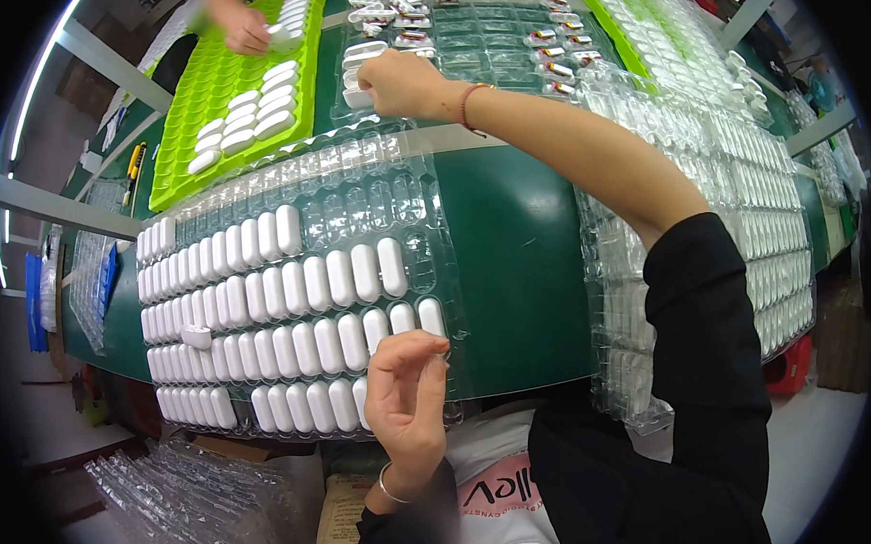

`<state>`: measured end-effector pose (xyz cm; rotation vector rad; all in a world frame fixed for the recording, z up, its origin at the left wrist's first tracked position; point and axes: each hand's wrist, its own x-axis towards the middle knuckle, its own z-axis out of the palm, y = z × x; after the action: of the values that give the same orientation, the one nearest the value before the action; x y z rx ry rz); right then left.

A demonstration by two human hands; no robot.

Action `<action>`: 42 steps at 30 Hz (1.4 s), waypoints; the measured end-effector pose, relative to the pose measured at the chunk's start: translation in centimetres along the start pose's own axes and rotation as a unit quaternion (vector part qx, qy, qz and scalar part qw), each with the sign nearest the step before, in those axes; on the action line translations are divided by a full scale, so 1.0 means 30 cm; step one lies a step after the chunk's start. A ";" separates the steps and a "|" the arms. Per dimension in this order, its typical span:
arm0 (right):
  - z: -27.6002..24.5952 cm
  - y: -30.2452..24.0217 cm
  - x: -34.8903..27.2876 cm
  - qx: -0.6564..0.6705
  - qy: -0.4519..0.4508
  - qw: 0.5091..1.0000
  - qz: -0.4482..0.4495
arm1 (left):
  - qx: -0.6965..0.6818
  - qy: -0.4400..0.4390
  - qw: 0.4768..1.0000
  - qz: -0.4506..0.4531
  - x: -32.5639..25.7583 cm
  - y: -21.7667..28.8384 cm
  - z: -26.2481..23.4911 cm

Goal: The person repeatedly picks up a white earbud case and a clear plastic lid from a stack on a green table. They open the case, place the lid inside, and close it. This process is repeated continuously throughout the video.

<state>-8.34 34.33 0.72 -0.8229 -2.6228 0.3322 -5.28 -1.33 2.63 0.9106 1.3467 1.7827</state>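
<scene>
My left hand (408, 396) is at the front edge of a clear plastic tray (428, 191), its thumb and forefinger pinched together. Whatever might be between those fingertips is hidden. Just beyond them lies a white oval case (430, 317), at the right end of a row. Several rows of such cases fill much of this tray, and a loose case (197, 336) rests crosswise on top. Far ahead, my right hand (402, 84) reaches over a second clear tray (485, 45). Its fingers are curled down against white oval cases (359, 97); their tips are not visible.
Another person's hand (245, 31) handles white pieces at a lime-green tray (177, 137) at the back left. Stacked clear trays (614, 295) stand to the right on the green table (512, 260). Small parts with metallic pieces (553, 52) sit in the far tray.
</scene>
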 end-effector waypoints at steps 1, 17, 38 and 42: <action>0.008 0.006 0.008 -0.009 -0.002 1.000 -0.007 | 0.005 -0.004 1.000 -0.002 0.000 0.002 -0.008; -0.536 0.034 -0.582 0.027 0.124 0.992 -0.008 | 0.679 0.032 0.717 0.156 0.504 0.024 -0.315; -0.808 0.668 -1.084 -0.122 0.109 0.917 0.363 | 0.290 -0.048 0.949 0.117 0.080 0.079 0.020; -0.735 0.479 -1.000 0.042 0.176 0.951 0.250 | 0.092 -0.083 0.992 -0.002 0.027 0.029 0.101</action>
<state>30.81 30.68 7.64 -1.3750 -2.0331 0.3829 -3.19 0.61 4.18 1.1278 1.4200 1.5597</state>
